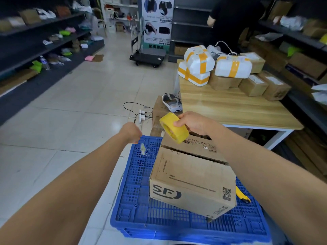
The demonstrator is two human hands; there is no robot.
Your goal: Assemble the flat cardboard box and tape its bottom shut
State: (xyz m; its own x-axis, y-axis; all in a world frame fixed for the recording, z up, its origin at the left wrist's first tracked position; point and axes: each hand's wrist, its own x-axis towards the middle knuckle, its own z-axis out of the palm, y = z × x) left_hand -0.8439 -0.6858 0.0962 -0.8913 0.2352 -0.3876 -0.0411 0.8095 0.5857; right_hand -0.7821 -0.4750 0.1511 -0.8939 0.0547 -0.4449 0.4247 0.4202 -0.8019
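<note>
Open tiled floor (74, 106) lies left of the blue crate (141, 200). The cardboard box (192, 181) fills the crate's middle; the desk (235, 110), loaded with parcels (230, 71), blocks the right.

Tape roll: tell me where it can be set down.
Free: the near half of the wooden table, and the blue crate left of the cardboard box. Crowded: the table's far end, stacked with parcels.

yellow tape roll (174, 127) — brown box (192, 181) — blue crate (141, 206).
</note>
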